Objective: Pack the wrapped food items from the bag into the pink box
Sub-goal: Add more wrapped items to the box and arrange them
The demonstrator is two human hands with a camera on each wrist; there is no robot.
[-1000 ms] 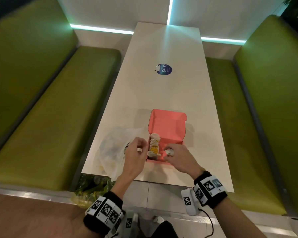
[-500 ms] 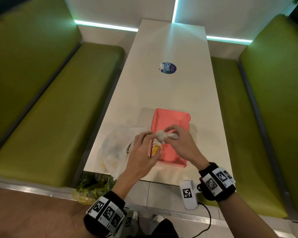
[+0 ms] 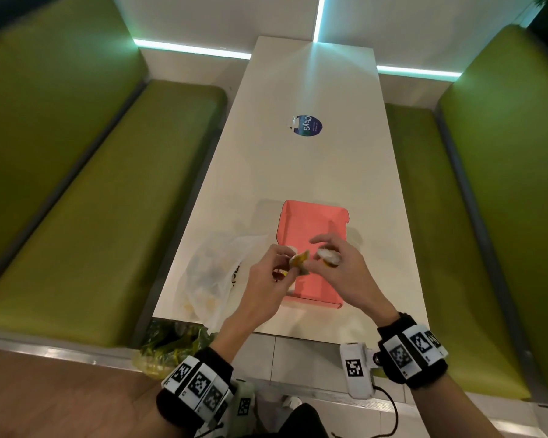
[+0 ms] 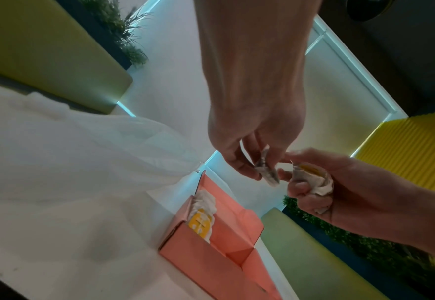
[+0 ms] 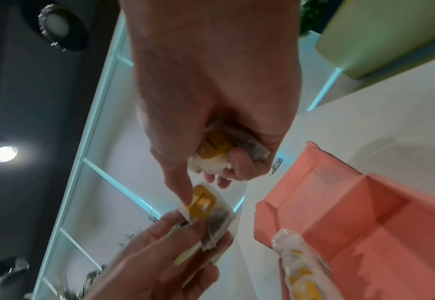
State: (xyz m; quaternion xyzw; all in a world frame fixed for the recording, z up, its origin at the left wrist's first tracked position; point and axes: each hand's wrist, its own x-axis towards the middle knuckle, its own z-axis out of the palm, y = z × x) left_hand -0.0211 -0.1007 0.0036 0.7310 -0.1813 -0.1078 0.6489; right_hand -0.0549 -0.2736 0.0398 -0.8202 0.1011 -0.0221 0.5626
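The open pink box point(image 3: 314, 222) lies on the white table near its front edge, and one wrapped item point(image 4: 202, 215) with a yellow label stands against its left wall. Above the box, my left hand point(image 3: 290, 263) pinches a small wrapped item point(image 3: 299, 259) with a yellow label. My right hand point(image 3: 321, 251) curls round a second wrapped item point(image 5: 219, 154), and its thumb touches the item in my left hand point(image 5: 206, 203). The translucent white bag point(image 3: 212, 273) lies slumped just left of the box, its contents blurred.
A round blue sticker point(image 3: 307, 125) sits on the table point(image 3: 314, 172) farther back. Green bench seats point(image 3: 102, 197) run along both sides. A bag of greens point(image 3: 171, 346) lies on the floor under the table's front left corner.
Both hands have risen from the box's front left corner and now meet above the box. Each carries a wrapped item.
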